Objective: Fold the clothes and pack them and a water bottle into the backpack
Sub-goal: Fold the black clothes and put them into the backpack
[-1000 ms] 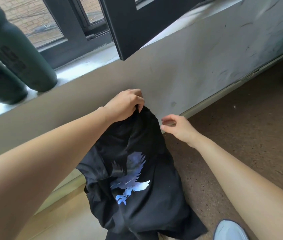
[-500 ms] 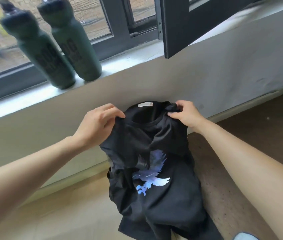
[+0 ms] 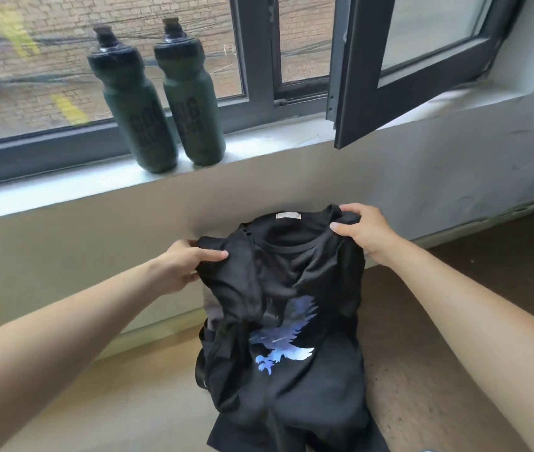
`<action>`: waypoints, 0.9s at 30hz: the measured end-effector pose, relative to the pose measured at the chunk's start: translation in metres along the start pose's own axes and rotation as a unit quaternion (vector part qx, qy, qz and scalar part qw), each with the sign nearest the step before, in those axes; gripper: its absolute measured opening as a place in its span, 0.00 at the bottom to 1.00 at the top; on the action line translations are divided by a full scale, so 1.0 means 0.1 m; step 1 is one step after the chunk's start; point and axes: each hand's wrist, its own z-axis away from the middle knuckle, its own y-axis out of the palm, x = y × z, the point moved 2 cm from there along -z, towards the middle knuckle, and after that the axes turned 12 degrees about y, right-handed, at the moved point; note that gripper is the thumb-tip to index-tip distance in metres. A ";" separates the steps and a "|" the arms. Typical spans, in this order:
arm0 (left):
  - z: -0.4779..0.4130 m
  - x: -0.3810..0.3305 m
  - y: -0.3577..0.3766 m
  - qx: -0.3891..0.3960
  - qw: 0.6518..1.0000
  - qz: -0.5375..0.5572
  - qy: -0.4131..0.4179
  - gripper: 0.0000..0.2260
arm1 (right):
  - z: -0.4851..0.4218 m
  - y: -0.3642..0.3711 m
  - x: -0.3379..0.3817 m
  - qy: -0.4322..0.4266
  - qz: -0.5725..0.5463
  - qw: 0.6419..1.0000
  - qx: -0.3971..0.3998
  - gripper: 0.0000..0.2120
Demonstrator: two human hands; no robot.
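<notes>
Now both hands grip the black T-shirt (image 3: pixel 291 337): left hand (image 3: pixel 182 265) and right hand (image 3: pixel 368 231) pinch its shoulders. Two green bottles (image 3: pixel 161 102) stand beyond the left hand.

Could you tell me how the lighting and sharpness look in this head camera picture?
Head view: daylight from the window brightens the sill; both bottles are backlit and dark, the shirt shows little detail, straight edges bow from the wide lens, and the brick outside is soft.

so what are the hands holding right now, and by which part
Both hold the black T-shirt at its shoulders, one on each side of the collar: the left hand pinches the left shoulder, the right hand the right.
</notes>
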 end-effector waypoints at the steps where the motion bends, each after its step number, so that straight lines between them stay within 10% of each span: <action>1: 0.00 -0.02 0.00 -0.007 1.000 0.013 -0.013 0.16 | 0.04 -0.02 0.02 0.006 0.006 1.000 0.006 0.18; 8: 0.15 -0.28 -0.10 0.009 0.999 0.010 -0.049 0.25 | 0.37 -0.25 0.29 -0.034 0.182 0.983 0.014 0.06; 16: 0.55 -0.69 -0.22 -0.056 0.983 -0.089 0.149 0.15 | 0.85 -0.56 0.78 -0.101 0.310 0.945 -0.016 0.15; 27: 1.25 -1.32 -0.28 -0.097 0.970 -0.134 0.179 0.21 | 1.82 -0.88 1.57 -0.213 0.124 0.969 -0.020 0.12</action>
